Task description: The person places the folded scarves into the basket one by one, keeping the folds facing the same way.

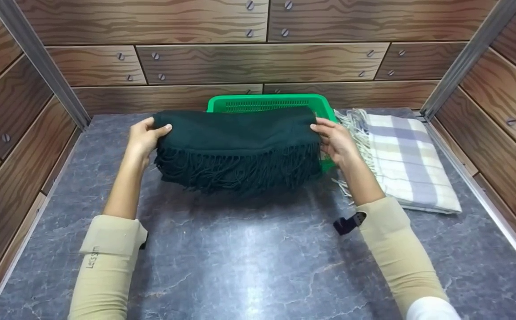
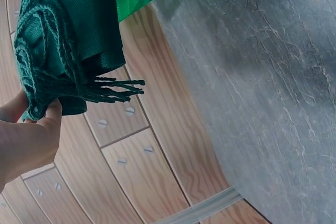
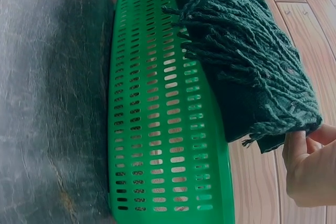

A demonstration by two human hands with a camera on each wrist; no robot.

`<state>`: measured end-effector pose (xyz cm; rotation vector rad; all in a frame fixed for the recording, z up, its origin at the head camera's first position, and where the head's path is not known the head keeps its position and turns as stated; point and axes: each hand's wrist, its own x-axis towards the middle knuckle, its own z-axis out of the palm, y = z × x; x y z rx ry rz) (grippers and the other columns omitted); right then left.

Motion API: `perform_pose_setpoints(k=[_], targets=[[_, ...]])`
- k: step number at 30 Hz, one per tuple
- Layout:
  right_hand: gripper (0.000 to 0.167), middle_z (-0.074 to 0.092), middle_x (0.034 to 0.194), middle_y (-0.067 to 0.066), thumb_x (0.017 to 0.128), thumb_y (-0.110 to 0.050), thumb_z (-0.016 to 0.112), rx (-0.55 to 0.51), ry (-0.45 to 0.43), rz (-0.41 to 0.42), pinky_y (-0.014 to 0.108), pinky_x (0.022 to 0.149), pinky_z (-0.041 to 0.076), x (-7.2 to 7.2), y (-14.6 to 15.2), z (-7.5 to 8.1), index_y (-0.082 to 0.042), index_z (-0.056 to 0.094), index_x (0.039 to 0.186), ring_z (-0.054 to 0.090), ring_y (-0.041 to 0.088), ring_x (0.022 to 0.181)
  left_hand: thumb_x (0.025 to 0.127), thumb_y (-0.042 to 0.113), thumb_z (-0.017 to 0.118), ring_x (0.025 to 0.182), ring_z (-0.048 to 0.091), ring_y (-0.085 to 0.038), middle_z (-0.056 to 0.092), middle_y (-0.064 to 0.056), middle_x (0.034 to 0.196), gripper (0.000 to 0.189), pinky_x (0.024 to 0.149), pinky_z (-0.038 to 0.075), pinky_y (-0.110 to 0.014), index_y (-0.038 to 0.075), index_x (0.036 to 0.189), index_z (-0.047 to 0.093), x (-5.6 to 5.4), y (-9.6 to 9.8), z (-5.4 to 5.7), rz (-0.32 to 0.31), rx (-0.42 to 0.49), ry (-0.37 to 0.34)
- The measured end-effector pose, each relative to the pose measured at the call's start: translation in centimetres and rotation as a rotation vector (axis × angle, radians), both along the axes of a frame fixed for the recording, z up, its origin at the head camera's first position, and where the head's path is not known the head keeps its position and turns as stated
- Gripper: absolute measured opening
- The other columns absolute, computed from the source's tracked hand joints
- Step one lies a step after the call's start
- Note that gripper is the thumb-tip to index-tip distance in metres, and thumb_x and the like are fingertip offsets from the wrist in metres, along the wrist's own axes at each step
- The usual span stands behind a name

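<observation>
A folded dark green scarf point(image 1: 240, 131) with a long fringe is stretched level between both hands. My left hand point(image 1: 143, 138) pinches its left end, thumb on top; the left wrist view shows the same hand point(image 2: 31, 140) gripping the fringed corner. At the right end, my right hand point(image 1: 336, 140) pinches the other corner between thumb and fingers. The scarf overlaps a green slotted basket point(image 1: 271, 98) in the head view and covers much of it. In the right wrist view, the scarf point(image 3: 247, 61) hangs above the basket's side wall point(image 3: 163, 129).
Right of the basket lies a folded plaid scarf point(image 1: 411, 162), white and lavender, its pale fringe toward the basket. Everything stands on a grey marbled tabletop point(image 1: 222, 258). Wood-patterned panels point(image 1: 258, 64) close off the back and both sides, with metal posts at the corners.
</observation>
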<state>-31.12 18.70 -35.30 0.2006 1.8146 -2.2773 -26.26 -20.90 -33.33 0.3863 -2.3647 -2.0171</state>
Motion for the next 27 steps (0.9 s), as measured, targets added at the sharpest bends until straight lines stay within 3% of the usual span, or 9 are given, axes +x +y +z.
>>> perform_pose_setpoints(k=[3, 8, 18, 27], targets=[[0.056, 0.055, 0.107, 0.006, 0.091, -0.006, 0.056, -0.004, 0.009, -0.001, 0.025, 0.067, 0.051, -0.2, 0.2, 0.1, -0.003, 0.032, 0.142, 0.063, 0.012, 0.078, 0.094, 0.017, 0.055, 0.093, 0.055, -0.014, 0.05, -0.013, 0.122, 0.048, 0.086, 0.044, -0.029, 0.002, 0.137, 0.041, -0.2, 0.2, 0.1, 0.0, -0.005, 0.014], [0.057, 0.055, 0.105, 0.005, 0.091, -0.005, 0.056, 0.002, 0.012, 0.0, 0.024, 0.066, 0.05, -0.3, 0.5, 0.2, -0.003, 0.031, 0.142, 0.062, 0.011, 0.079, 0.094, 0.017, 0.054, 0.104, 0.053, -0.019, 0.048, -0.015, 0.128, 0.048, 0.089, 0.042, -0.03, 0.003, 0.138, 0.04, -0.3, 0.5, 0.3, -0.004, 0.004, 0.008], [0.057, 0.046, 0.123, 0.008, 0.092, -0.008, 0.055, 0.036, 0.001, 0.01, 0.025, 0.073, 0.046, -0.5, 1.2, 0.2, -0.005, 0.03, 0.143, 0.058, 0.012, 0.088, 0.093, 0.015, 0.055, 0.098, 0.055, -0.017, 0.052, -0.013, 0.121, 0.043, 0.087, 0.043, -0.03, 0.002, 0.134, 0.046, -1.0, 1.1, 0.1, 0.013, 0.025, 0.021], [0.059, 0.04, 0.133, 0.013, 0.092, -0.008, 0.056, 0.017, -0.008, 0.005, 0.024, 0.07, 0.049, -0.5, 1.7, 0.3, -0.006, 0.028, 0.144, 0.059, 0.011, 0.087, 0.093, 0.014, 0.056, 0.1, 0.055, -0.018, 0.052, -0.014, 0.123, 0.042, 0.086, 0.044, -0.029, 0.002, 0.132, 0.048, -1.3, 1.7, 0.2, 0.028, 0.033, 0.033]])
